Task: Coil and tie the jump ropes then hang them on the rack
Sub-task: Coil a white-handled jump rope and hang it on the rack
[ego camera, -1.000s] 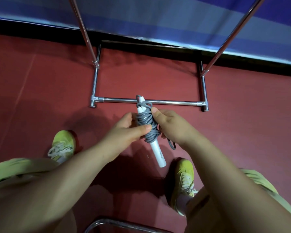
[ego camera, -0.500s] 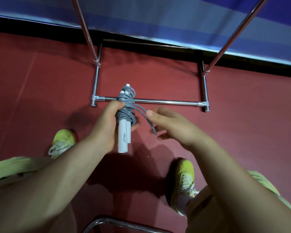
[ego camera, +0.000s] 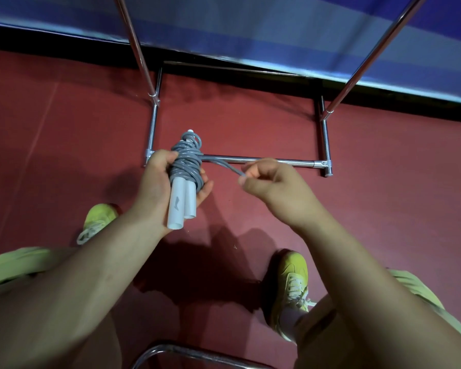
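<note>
Below me I see the dark red floor [ego camera: 250,123], with the chrome tubular rack [ego camera: 261,162] standing on it against a blue striped wall panel [ego camera: 250,27]. Yellow-green sneakers [ego camera: 290,283] sit under my arms. My left hand [ego camera: 157,182] is wrapped around the coiled grey jump rope with two white cylindrical handles [ego camera: 183,179], held upright above the rack's front base bar, handles pointing down toward me. My right hand [ego camera: 272,185] pinches the rope's loose grey end [ego camera: 230,169], drawn taut sideways out of the coil.
</note>
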A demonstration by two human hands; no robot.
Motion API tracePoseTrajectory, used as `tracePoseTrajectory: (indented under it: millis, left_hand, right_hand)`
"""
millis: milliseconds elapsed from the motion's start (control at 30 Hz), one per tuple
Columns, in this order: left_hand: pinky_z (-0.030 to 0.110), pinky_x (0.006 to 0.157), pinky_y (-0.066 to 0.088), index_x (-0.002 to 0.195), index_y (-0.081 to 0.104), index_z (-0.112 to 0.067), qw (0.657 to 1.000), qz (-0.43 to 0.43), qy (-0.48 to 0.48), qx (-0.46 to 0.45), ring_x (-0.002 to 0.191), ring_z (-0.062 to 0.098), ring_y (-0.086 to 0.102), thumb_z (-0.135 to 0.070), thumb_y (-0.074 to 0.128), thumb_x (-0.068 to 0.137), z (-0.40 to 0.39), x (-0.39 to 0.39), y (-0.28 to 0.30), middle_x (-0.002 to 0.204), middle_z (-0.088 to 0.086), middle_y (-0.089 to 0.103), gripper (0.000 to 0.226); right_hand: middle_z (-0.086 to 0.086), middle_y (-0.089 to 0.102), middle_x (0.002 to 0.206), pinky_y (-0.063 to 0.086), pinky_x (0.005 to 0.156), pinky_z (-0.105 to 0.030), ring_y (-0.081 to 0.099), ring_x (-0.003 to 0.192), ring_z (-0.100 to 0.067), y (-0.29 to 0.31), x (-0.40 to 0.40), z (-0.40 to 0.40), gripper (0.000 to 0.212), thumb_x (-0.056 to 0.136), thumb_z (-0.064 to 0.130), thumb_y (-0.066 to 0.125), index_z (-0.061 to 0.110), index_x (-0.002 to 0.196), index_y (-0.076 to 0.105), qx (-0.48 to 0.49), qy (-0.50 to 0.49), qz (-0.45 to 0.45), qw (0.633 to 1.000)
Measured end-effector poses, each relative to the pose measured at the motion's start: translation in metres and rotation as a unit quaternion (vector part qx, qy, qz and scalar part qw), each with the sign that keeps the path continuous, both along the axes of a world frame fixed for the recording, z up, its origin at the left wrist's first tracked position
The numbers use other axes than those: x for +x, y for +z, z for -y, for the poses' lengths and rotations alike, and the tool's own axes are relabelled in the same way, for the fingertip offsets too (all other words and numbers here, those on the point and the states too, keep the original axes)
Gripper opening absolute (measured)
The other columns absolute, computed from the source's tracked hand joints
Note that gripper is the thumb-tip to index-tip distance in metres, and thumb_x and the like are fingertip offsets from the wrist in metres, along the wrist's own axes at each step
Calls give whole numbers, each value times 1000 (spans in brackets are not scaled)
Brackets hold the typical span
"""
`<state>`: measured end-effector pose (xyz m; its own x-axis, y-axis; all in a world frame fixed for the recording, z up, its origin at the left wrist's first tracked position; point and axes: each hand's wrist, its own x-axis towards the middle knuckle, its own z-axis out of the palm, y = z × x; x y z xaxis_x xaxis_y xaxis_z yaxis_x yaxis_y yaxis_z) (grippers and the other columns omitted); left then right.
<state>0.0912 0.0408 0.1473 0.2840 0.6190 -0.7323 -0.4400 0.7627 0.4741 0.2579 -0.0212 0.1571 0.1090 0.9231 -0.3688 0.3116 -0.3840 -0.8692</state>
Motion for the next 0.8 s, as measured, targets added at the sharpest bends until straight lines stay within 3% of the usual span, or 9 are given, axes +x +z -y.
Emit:
tracePoseTrajectory:
  millis: [67,133,233,367,467,567,667,733,800]
  left_hand:
    - [29,57,57,91,60,-7,1000,-6,-1,-6,55,15,56,-29,40,90,0,1,-1,68,5,56,29]
    - [28,55,56,88,61,-11,1000,-21,-10,-5,52,13,56,-27,41,90,0,3,-3,67,3,57,25]
    - [27,50,53,95,61,-16,993,-52,-103,25,54,11,56,-22,43,93,6,8,-6,74,2,57,19]
    - [31,60,56,100,62,-13,972,-109,-189,85,62,11,59,-14,52,91,13,10,-7,81,2,60,13]
    - [34,66,56,100,63,-16,960,-113,-225,120,71,11,57,-5,55,88,14,9,-4,83,1,60,18]
    - [29,71,52,102,61,-15,950,-110,-257,137,72,11,57,3,57,84,15,8,-5,85,3,59,26]
    - [43,94,49,109,57,-4,955,-85,-251,131,89,22,61,5,61,73,14,5,-6,97,11,64,37]
    - [40,90,52,111,57,-2,950,-72,-271,138,84,19,65,-3,64,64,13,2,-5,91,8,69,48]
    - [28,67,59,112,56,-4,941,-68,-296,150,71,14,66,-7,65,62,13,0,-1,85,5,69,51]
  right_hand:
    - [1,57,101,36,84,-14,53,95,-4,3,0,0,24,84,19,68,23,63,56,48,-28,-22,998]
    - [9,55,107,32,90,-9,51,102,4,7,-3,2,16,79,25,63,27,64,56,88,-2,-24,996]
    - [8,58,112,34,96,-14,53,105,4,8,-4,5,11,80,19,57,22,69,58,133,31,-55,989]
    - [-5,63,109,41,99,-29,57,108,-14,8,-1,4,12,78,8,49,9,76,60,115,-1,-264,958]
    - [-10,64,105,44,98,-31,58,101,-19,8,1,4,15,75,4,46,2,81,60,61,-17,-388,919]
    - [-4,68,99,46,95,-29,61,96,-15,6,0,4,16,76,2,47,2,84,61,38,-7,-402,915]
    - [5,69,92,46,95,-29,61,93,-11,2,-4,5,14,79,3,53,7,86,64,46,27,-360,931]
    - [3,69,91,47,92,-31,61,90,-15,3,-5,4,16,79,6,57,14,84,70,48,15,-367,929]
    - [-2,70,87,49,88,-32,62,85,-19,5,-4,2,15,80,5,55,11,85,69,39,-34,-395,917]
